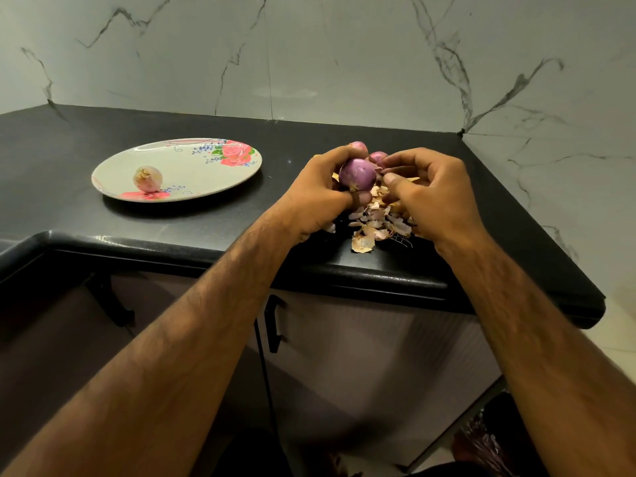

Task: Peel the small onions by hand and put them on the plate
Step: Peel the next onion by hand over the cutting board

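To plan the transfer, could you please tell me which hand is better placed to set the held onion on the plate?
Left. The left hand grips the onion, and the plate lies on its side of the counter; the right hand would have to cross over.

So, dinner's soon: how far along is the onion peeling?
Done: one peeled onion lies on the plate, with a pile of skins on the counter. In hand: the left hand grips a purple onion while the right hand picks at it. Left: at least two more onions behind the hands.
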